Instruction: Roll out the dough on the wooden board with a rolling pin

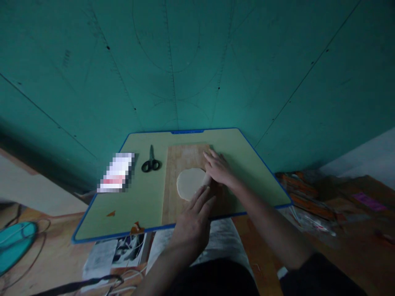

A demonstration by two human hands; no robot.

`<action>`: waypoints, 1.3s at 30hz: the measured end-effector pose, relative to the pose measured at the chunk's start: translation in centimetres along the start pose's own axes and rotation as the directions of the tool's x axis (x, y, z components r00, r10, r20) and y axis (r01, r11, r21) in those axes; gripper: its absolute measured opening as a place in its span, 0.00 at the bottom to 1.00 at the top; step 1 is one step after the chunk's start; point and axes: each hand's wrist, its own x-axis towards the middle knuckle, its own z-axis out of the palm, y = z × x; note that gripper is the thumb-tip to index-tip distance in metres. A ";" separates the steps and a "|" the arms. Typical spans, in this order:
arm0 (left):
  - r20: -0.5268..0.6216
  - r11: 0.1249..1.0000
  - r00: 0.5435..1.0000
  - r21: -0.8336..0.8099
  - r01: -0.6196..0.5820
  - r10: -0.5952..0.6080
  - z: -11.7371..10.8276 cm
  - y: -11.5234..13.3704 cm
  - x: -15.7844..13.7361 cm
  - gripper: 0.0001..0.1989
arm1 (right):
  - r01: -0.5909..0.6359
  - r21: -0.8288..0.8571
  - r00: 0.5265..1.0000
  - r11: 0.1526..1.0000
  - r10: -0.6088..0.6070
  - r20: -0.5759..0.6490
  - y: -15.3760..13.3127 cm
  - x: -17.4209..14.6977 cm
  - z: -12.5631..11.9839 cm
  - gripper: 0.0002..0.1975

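Note:
A round, flat sheet of pale dough (189, 185) lies on a wooden board (171, 205). Across the dough's right edge, between my hands, shows a short stretch of a pale rolling pin (207, 179); the rest is covered by my hands. My left hand (194, 220) is at the near end, fingers stretched forward over the pin beside the dough's lower edge. My right hand (218, 167) rests over the far end, fingers extended toward the board's upper right corner. Both hands press on the pin from above.
The board lies on a pale green folding table (142, 197) with a blue rim. Black-handled scissors (151, 163) and a blurred-out phone-like object (116, 172) lie to the left. Orange scraps (136, 228) sit at the near edge. A green wall (191, 61) rises behind.

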 end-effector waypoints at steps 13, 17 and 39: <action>0.065 0.987 0.987 -0.065 0.148 -0.144 -0.2 0.7 -0.2 0.27 | 0.087 -0.057 0.995 0.995 -0.090 -0.044 3.4 -2.1 1.2 0.26; 0.138 0.961 0.965 -0.138 0.240 -0.222 -2.2 -1.0 0.0 0.23 | -0.005 -0.033 1.000 0.999 0.004 -0.011 2.3 -1.4 0.5 0.25; -0.025 0.876 0.955 0.393 0.281 -0.295 -4.1 -9.0 3.1 0.19 | 0.092 -0.106 0.995 0.990 -0.095 -0.024 -3.0 0.8 -0.3 0.25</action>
